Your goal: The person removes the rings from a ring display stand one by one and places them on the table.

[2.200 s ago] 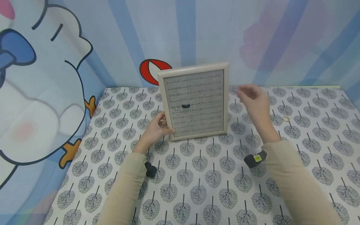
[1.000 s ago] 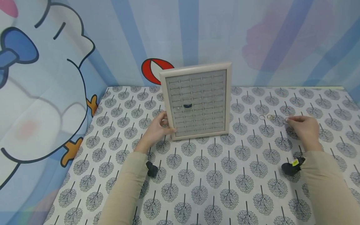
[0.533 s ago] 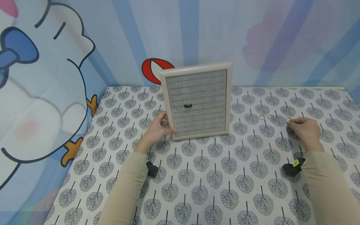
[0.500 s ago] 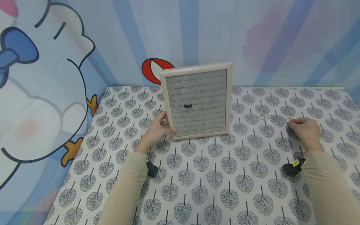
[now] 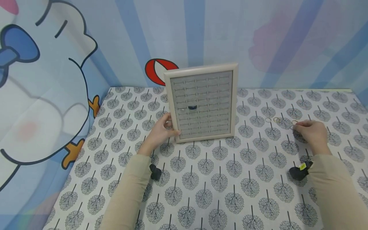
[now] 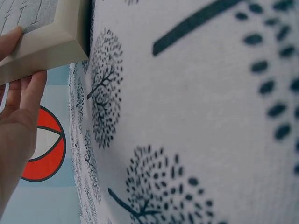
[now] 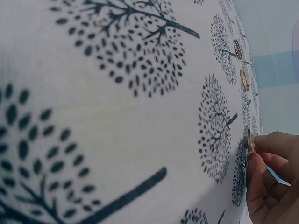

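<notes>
In the head view, a pale display frame stands leaning back on the tree-patterned cloth, its grey panel lined with rows of short slots; a dark blue ring sits a little toward eight o'clock from the panel's middle. The left hand grips the frame's edge at eight o'clock, thumb on the front. Between three and four o'clock from the frame, well apart, the right hand is at the cloth, with a thin gold-toned ring at its fingertips toward ten o'clock; two more rings, a plain thin ring and a gold ring, lie near each other between nine and ten o'clock from that hand. The printed backdrop rises behind (a red-and-white ball shows at the frame's ten o'clock). In the left wrist view, the frame's corner is at ten o'clock, held between the thumb in front and the fingers beneath. In the right wrist view, the right hand is at four o'clock, thumb and finger narrowed in a pinch on a small ring, its details too small to tell; two rings rest on the cloth between two and three o'clock.
</notes>
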A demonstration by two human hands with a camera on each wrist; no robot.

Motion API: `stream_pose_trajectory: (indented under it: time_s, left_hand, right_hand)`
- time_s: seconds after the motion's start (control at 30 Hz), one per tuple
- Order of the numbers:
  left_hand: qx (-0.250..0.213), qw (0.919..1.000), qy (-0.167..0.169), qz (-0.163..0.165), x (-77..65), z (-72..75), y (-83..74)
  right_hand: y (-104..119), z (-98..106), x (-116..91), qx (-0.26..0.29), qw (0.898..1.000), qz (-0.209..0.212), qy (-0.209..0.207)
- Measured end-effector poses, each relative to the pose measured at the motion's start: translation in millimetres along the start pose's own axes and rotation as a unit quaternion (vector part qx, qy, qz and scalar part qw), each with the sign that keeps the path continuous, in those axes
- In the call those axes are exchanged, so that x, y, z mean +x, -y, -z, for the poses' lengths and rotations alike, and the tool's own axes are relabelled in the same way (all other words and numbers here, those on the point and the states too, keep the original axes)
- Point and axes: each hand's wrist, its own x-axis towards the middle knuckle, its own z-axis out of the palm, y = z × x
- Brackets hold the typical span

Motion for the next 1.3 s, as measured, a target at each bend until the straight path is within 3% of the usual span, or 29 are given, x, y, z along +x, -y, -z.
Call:
stream_pose_trajectory:
  time_s: [0.2,0.33,0.43,0.5,0.7,0.8,1.03,1.3]
  left_hand:
    - [-0.001,1.0,0.001,-0.001,0.4,-0.3,0.5]
    - [-0.001,1.0,0.001,-0.001,0.4,-0.3,0.2]
    - [0.001,1.0,0.001,-0.002,0.7,-0.5,0.1]
    - [0.003,1.0,0.001,-0.003,0.6,-0.6,-0.1]
    - [0.002,0.9999,0.006,-0.009,-0.5,-1.1,-0.6]
    - [-0.002,0.9999,0.007,-0.009,-0.5,-0.9,-0.5]
    - [0.002,1.0,0.004,-0.005,0.9,-0.8,0.3]
    - [0.003,1.0,0.004,-0.005,0.5,-1.5,-0.1]
  right_hand:
    - [-8,-6,19,0.006,0.999,-0.019,-0.027]
    - [-27,-21,50,0.017,0.997,0.025,-0.074]
    - [-22,-26,58,0.033,0.992,0.065,-0.103]
    - [-2,-22,47,0.051,0.99,0.073,-0.113]
    - [81,-4,-19,0.106,0.981,0.113,-0.114]
    - [108,-4,-35,0.127,0.973,0.145,-0.125]
    - [157,-10,-61,0.166,0.953,0.223,-0.118]
    - [194,-34,-90,0.137,0.914,0.365,-0.11]
